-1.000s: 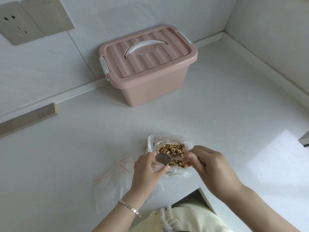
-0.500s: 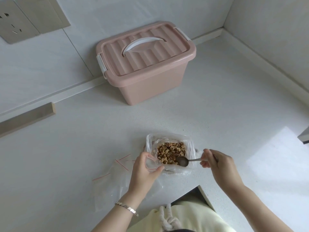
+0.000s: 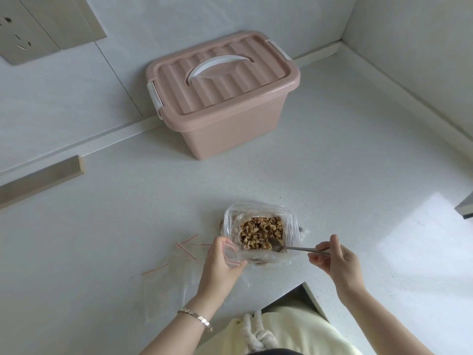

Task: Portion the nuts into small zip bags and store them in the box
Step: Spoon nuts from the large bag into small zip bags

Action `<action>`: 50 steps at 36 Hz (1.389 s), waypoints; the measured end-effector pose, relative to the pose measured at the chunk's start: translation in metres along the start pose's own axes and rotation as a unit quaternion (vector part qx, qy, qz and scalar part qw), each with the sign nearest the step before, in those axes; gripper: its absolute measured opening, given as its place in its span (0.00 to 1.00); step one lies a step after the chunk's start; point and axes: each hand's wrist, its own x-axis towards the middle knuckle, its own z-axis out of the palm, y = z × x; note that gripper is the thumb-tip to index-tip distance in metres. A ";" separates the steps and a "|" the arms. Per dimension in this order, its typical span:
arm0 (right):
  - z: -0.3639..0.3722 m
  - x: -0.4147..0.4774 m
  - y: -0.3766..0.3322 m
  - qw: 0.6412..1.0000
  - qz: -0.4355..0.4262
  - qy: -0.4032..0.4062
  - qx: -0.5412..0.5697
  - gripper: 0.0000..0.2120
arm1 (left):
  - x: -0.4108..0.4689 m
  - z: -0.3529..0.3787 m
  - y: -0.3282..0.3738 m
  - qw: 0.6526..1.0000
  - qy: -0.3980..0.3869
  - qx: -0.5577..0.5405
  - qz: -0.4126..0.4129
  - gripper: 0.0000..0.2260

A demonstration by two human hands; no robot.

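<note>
White speckled stone forms the tabletop (image 3: 332, 175), which runs back into a corner of pale walls. Toward the back stands the pink plastic box (image 3: 230, 129), with its ribbed lid (image 3: 225, 90) on, its white handle (image 3: 220, 63) lying flat and a white latch (image 3: 154, 98) at each end. Nearer the person and well apart from the box, a large clear bag (image 3: 230, 221) sits open-mouthed with the nuts (image 3: 258, 231) heaped inside. To its left, a few empty zip bags (image 3: 169, 283) with red seal strips lie flat on the tabletop. The left hand (image 3: 220, 270) is just beside the large bag's near left corner. Its grip pinches the red-edged mouth of a small zip bag (image 3: 231, 255). The right hand (image 3: 337, 262), on the other side, has its grip pinched on the handle end of a metal spoon (image 3: 294, 248), whose bowl dips into the near edge of the nuts. A silver bracelet (image 3: 197, 316) circles the left wrist.
</note>
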 end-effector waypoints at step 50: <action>0.025 -0.039 -0.029 0.793 -0.512 -0.201 -0.263 0.19 | 0.006 0.011 0.009 1.000 -0.024 0.006 -0.019 0.17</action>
